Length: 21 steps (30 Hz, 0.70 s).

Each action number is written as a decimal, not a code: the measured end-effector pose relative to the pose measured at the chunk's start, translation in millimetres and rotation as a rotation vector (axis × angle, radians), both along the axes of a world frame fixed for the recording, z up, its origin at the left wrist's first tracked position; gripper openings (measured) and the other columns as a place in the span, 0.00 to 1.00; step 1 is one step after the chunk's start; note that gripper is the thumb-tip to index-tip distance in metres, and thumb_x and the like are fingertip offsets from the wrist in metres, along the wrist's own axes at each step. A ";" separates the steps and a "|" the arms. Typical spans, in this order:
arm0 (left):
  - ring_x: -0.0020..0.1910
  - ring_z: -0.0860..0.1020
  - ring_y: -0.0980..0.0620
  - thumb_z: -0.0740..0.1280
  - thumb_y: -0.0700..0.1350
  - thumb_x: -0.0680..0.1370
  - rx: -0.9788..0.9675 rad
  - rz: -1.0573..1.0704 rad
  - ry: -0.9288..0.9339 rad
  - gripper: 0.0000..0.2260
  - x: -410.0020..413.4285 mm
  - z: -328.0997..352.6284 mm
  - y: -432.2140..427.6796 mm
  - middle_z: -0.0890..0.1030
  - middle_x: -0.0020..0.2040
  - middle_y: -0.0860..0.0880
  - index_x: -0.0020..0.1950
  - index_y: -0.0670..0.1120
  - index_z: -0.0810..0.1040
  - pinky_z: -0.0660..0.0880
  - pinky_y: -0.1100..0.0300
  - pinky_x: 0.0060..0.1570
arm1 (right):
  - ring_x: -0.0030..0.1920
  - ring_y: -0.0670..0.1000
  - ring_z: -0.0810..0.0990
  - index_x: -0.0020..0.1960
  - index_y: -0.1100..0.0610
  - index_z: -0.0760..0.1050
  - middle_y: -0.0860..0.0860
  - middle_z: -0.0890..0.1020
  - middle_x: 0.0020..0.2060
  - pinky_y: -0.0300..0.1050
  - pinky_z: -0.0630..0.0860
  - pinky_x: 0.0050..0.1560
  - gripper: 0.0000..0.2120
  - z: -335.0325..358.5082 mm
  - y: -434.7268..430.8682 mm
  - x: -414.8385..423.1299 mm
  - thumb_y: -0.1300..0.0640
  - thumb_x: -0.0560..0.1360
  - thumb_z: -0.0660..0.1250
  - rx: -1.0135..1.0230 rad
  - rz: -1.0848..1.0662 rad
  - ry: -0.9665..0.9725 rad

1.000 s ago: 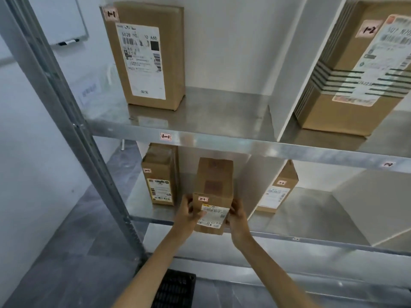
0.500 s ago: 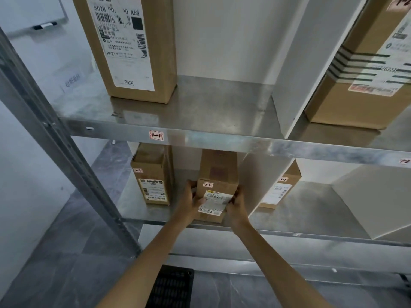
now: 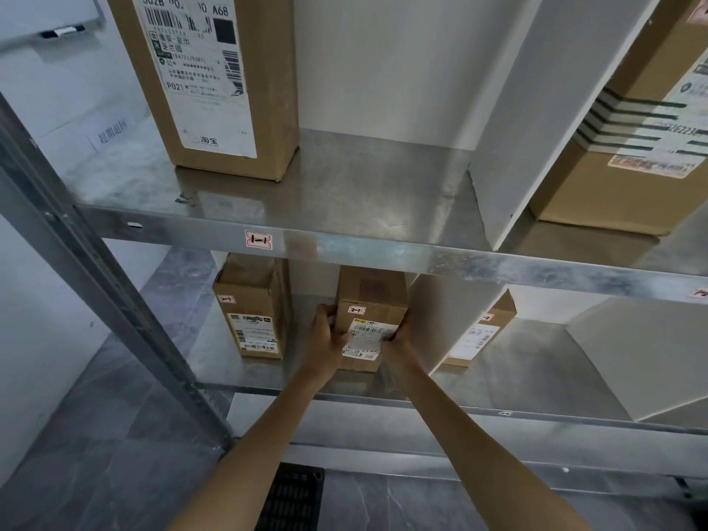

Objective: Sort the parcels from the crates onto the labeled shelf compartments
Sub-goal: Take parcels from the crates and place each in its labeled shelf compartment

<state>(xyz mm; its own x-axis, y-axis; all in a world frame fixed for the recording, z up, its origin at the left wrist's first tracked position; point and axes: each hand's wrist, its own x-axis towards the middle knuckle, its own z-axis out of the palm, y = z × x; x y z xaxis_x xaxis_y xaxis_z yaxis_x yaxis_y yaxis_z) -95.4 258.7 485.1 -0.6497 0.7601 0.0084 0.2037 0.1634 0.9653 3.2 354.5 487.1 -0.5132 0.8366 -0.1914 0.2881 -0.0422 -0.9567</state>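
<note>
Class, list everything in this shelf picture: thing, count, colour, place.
Tall cardboard parcel: one, brown, upper left compartment.
Black-striped cardboard parcel: one, brown, upper right compartment.
Small cardboard parcel: one, brown, lower left compartment.
Held cardboard parcel: one, brown, lower left compartment, beside it.
Half-hidden cardboard parcel: one, brown, lower right compartment.
Metal shelf rack: one, silver.
Divider panels: at least two, white, one per shelf.
Plastic mesh crate: one, black, floor.
Left hand, right hand: gripping the held cardboard parcel's sides.

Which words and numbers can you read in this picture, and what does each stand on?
"1-1": sticker on the upper shelf edge.
"2-1": tag on the held parcel, another on its left neighbour.
"A68", "P021", "淘宝": label on the tall parcel.
Smaller print elsewhere is too blurred to read.
</note>
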 end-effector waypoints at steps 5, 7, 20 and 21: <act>0.64 0.74 0.47 0.66 0.45 0.78 -0.004 0.027 -0.009 0.22 11.8 5.7 -9.6 0.74 0.66 0.46 0.69 0.46 0.63 0.76 0.68 0.50 | 0.57 0.57 0.77 0.70 0.61 0.63 0.52 0.78 0.52 0.28 0.77 0.41 0.27 1.3 -15.7 4.0 0.77 0.73 0.59 0.012 -0.027 0.030; 0.67 0.71 0.46 0.66 0.47 0.77 -0.049 0.044 -0.009 0.26 15.9 6.0 -16.3 0.70 0.70 0.46 0.72 0.46 0.60 0.75 0.65 0.55 | 0.59 0.56 0.77 0.71 0.61 0.60 0.56 0.78 0.57 0.31 0.78 0.44 0.30 6.9 -24.0 8.7 0.74 0.72 0.64 0.027 -0.042 0.051; 0.75 0.60 0.49 0.53 0.63 0.77 -0.061 0.274 -0.095 0.30 93.7 35.1 -91.4 0.58 0.77 0.51 0.76 0.54 0.53 0.57 0.56 0.69 | 0.75 0.50 0.58 0.77 0.48 0.48 0.43 0.57 0.75 0.49 0.58 0.74 0.29 38.9 -83.6 95.4 0.50 0.80 0.57 0.025 0.201 0.157; 0.75 0.59 0.50 0.54 0.60 0.78 -0.060 0.291 -0.088 0.28 101.6 37.5 -98.0 0.58 0.77 0.52 0.76 0.54 0.53 0.57 0.58 0.68 | 0.75 0.48 0.58 0.76 0.45 0.48 0.39 0.57 0.72 0.44 0.58 0.72 0.28 42.8 -87.8 104.2 0.48 0.80 0.56 0.055 0.232 0.159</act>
